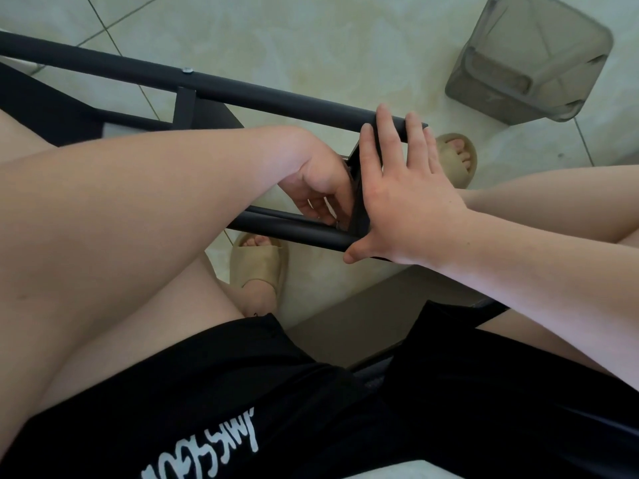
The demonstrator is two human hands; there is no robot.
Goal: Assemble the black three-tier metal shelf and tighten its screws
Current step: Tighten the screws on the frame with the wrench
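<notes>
The black shelf frame [276, 102] is held above the tiled floor [311, 36], left of and below the grey bin [529, 60]. Its long tubes run from the far left down to the right, and their open ends point at the floor below the bin. A screw [187, 70] sits on top of the upper tube, well left of the bin.

The right hand [397, 188] lies flat and wide on the frame's end nearest the bin, fingers straight over the upper tube and thumb at the lower one. The left hand [318, 181] reaches inside the frame on the side away from the bin, fingers curled against the end crosspiece. Whether it holds anything cannot be told.
</notes>
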